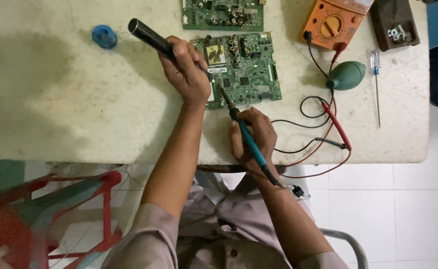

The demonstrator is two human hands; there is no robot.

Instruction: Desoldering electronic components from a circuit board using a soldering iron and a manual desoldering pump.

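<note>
A green circuit board lies on the white worktable. My left hand grips a dark tube-shaped tool, a desoldering pump by its look, whose tip points down at the board's left part. My right hand holds a soldering iron with a teal handle; the iron's tip rests near the board's lower left edge, just below the left hand. The iron's cable runs back over my right forearm.
A second green board lies at the far edge. An orange multimeter with red and black probe leads, a green rubber blower bulb, a screwdriver, a blue solder spool and a dark tray surround the work.
</note>
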